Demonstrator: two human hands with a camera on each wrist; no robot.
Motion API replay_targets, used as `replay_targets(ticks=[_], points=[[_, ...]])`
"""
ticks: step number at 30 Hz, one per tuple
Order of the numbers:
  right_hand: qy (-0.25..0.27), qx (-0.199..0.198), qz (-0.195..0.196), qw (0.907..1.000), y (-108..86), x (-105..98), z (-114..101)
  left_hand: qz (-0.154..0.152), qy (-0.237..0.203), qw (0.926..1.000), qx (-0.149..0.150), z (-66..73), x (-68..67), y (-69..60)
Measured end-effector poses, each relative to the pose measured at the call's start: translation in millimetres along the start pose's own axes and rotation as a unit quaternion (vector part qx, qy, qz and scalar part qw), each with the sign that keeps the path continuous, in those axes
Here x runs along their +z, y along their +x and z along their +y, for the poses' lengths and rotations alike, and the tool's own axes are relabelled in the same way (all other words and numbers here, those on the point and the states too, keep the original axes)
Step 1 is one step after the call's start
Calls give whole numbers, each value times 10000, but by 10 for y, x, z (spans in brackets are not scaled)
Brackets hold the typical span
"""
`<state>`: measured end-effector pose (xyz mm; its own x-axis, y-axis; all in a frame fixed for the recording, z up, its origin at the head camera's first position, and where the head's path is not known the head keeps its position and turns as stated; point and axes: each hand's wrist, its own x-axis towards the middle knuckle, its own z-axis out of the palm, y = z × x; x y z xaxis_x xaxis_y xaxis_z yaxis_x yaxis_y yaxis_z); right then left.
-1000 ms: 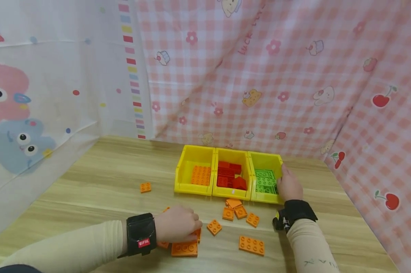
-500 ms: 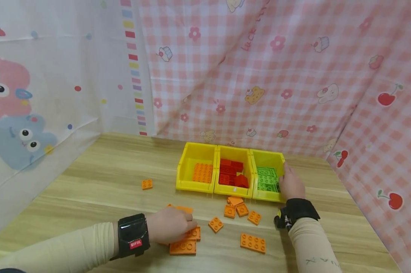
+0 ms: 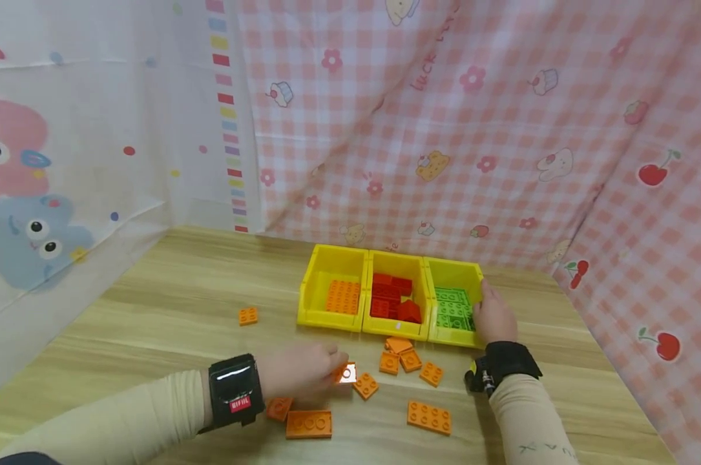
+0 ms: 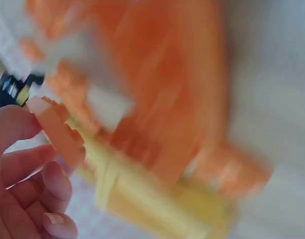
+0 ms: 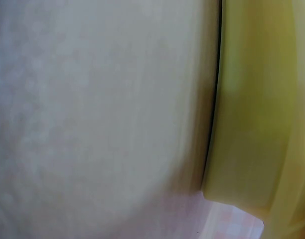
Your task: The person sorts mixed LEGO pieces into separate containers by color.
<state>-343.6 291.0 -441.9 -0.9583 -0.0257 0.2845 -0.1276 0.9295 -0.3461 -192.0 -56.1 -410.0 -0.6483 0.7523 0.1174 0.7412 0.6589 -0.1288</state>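
Observation:
My left hand [image 3: 300, 371] pinches a small orange building brick [image 3: 345, 372] between thumb and fingers; in the left wrist view the brick [image 4: 60, 133] shows its studs from the side. Below that hand lie a long orange brick [image 3: 308, 424] and a smaller orange one [image 3: 278, 408]. A square orange brick [image 3: 365, 386] is just right of the held one. My right hand [image 3: 494, 315] grips the right side wall of the rightmost yellow bin [image 3: 455, 337], which contains green bricks [image 3: 453, 307]. The right wrist view shows only the bin's outer wall [image 5: 252, 109], no fingers.
The left yellow bin [image 3: 329, 321] holds orange bricks, the middle bin [image 3: 393, 330] red ones. Several orange bricks [image 3: 399, 355] cluster before the bins. Others lie apart: one [image 3: 248, 316] at left, a long one [image 3: 429, 418] at front right. Printed cloth [image 3: 350, 129] hangs behind.
My left hand has come away from the front pile, moving right and slightly forward with a small orange brick. My right hand has stayed at the bin's side.

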Motion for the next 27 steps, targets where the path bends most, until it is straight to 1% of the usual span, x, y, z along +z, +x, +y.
replay_targets(ticks=[2,3,5,7,8,9,11,12,14,15,17,19,23,25,27], points=[[6,10,29,10000,14,-12,22,288,180,9994,40,-115,-129,131],[6,22,48,10000,19,-22,31,462,414,9981,67,-193,-185,211],[-12,46,76,10000,25,-41,53,803,863,9930,-30,-373,-263,392],[-24,73,91,9999,24,-53,71,1034,1123,9880,-240,-576,-286,581],[-29,85,94,9999,20,-56,75,1101,1243,9853,-403,-678,-275,675],[-35,87,92,9999,16,-57,76,1105,1347,9829,-590,-775,-255,763],[-45,68,94,9999,7,-44,79,958,1496,9792,-979,-936,-192,920],[-36,58,89,9999,3,-33,78,828,1579,9774,-1138,-1005,-146,991],[-18,20,109,9999,-4,-8,75,455,1704,9742,-1411,-1108,-59,1121],[-11,2,128,9999,-6,6,74,252,1759,9725,-1506,-1149,-11,1178],[22,-11,178,9998,-9,29,71,-55,1878,9685,-1635,-1213,79,1277],[29,-37,221,9997,-5,45,66,-290,1944,9651,-1733,-1247,139,1357],[3,-82,264,9996,12,42,59,-552,1961,9606,-1889,-1291,209,1469],[24,-103,269,9996,10,37,58,-556,1822,9627,-1919,-1307,244,1497],[38,-119,271,9996,1,46,59,-514,1658,9665,-1891,-1309,281,1506]])
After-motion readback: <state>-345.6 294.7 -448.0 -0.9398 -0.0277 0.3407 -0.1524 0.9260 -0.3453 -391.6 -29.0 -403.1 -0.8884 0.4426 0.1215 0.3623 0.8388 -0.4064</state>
